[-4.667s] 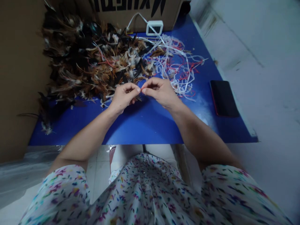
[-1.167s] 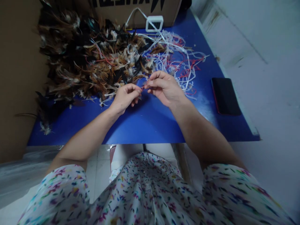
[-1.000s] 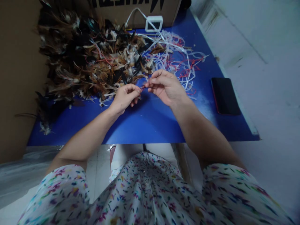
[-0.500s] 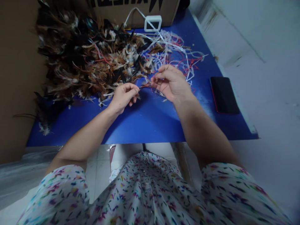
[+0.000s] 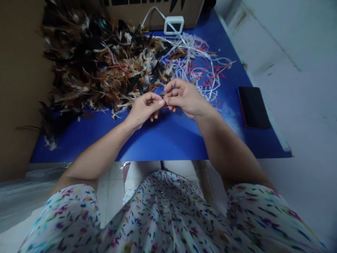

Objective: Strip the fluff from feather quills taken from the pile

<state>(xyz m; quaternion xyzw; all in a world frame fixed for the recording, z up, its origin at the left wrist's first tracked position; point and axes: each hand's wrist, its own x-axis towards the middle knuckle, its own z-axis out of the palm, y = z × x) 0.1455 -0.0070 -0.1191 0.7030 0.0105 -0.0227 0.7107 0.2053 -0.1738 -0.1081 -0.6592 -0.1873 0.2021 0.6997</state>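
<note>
My left hand (image 5: 143, 109) is closed in a pinch, thumb against forefinger, over the front of the blue table. Right up against it, my right hand (image 5: 185, 98) pinches too, and the fingertips of both hands meet. A speck of red shows beneath the fingertips, but what they hold is too small and covered to name. Just beyond my left hand spreads a large heap of brown, black and white feathers (image 5: 113, 82). Behind my right hand lies a tangle of white and red plastic strings (image 5: 207, 75).
The blue table (image 5: 163, 144) ends close to my lap. A phone (image 5: 254, 107) lies at its right edge by the wall. At the back a small white-framed device (image 5: 173, 25) leans near a cardboard box (image 5: 147, 17). Another cardboard surface (image 5: 21, 88) borders the left side.
My right hand has come left and its fingers have closed to a pinch, meeting the left fingertips. My left hand has shifted slightly right, still pinched.
</note>
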